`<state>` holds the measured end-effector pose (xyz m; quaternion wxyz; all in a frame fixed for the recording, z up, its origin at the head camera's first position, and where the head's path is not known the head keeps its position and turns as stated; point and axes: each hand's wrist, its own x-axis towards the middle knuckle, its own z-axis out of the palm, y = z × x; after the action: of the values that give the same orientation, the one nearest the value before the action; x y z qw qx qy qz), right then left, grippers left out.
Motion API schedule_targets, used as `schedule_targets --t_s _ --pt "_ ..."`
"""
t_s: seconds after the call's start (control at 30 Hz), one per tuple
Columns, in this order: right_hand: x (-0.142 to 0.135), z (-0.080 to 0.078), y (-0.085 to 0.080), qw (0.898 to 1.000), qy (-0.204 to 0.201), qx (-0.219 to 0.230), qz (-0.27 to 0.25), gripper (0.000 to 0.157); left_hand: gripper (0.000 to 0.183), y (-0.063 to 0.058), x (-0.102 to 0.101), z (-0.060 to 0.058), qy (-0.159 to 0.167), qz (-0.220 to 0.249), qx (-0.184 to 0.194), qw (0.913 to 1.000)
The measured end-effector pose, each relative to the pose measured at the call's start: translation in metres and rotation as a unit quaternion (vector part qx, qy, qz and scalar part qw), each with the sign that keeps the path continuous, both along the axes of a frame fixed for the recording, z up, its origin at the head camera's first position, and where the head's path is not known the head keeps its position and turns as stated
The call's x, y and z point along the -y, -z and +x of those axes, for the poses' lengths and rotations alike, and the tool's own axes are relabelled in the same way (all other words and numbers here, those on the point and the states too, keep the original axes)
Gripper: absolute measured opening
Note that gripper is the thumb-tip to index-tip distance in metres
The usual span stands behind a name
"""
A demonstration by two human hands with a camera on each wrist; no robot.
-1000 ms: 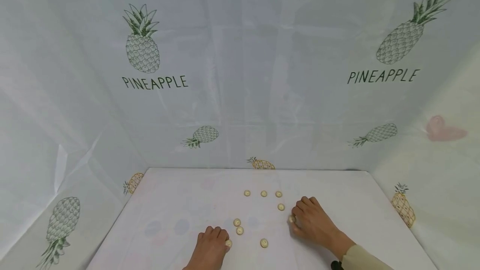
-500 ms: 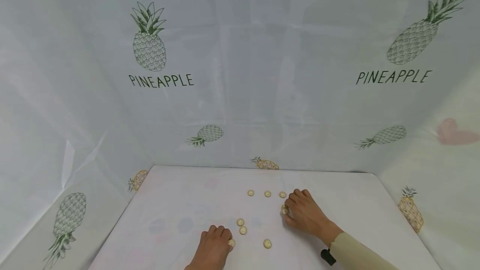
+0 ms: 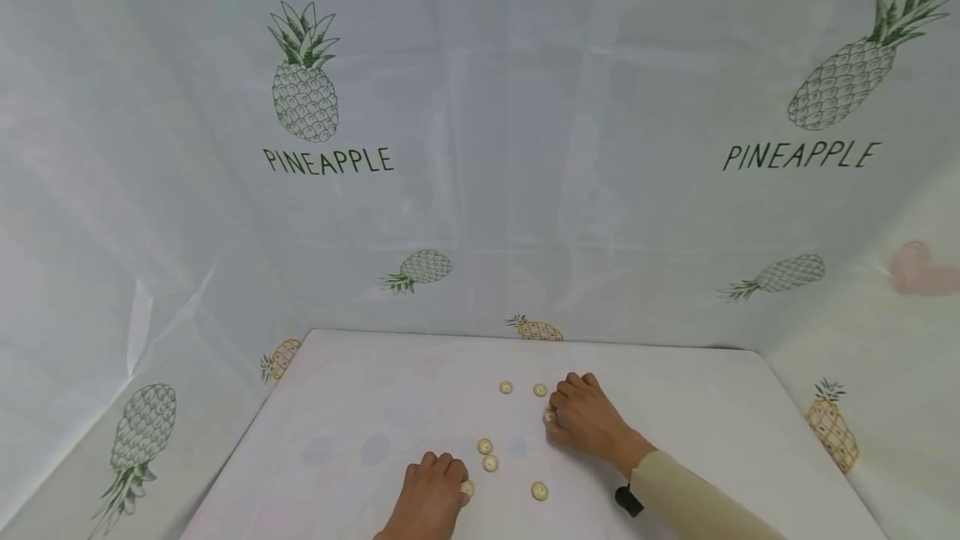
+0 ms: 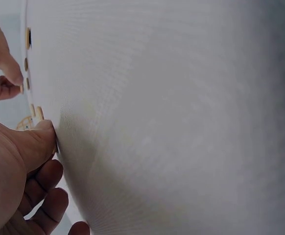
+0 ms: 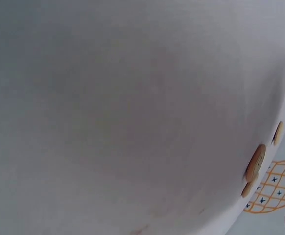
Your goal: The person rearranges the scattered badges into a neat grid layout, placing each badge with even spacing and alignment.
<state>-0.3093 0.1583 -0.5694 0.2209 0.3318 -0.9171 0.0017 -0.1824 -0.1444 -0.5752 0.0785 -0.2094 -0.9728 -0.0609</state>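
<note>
On my feed I log: left hand (image 3: 426,497), fingers curled, pinching one button (image 3: 467,489) at the white table (image 3: 360,407); right hand (image 3: 591,419), also curled, pinching a second button (image 3: 550,416); two far buttons (image 3: 540,390) past it; a close pair (image 3: 485,446) between the hands; a lone button (image 3: 539,491) nearer me.

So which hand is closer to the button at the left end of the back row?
The right hand: it's to the right of that button, with one other button between them. The left hand is farther away, toward the front and to the left.
</note>
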Motion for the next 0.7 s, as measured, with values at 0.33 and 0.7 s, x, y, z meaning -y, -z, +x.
schedule_targets --t_s 0.33,0.7 --pt "0.011 -0.001 0.004 1.000 0.012 0.021 -0.013 0.014 0.029 0.002 -0.001 0.001 -0.005 -0.001 0.004 1.0000" --pt "0.017 -0.003 0.002 0.997 0.030 0.067 -0.018 0.015 0.028 -0.001 0.000 0.000 -0.001 0.000 0.003 1.0000"
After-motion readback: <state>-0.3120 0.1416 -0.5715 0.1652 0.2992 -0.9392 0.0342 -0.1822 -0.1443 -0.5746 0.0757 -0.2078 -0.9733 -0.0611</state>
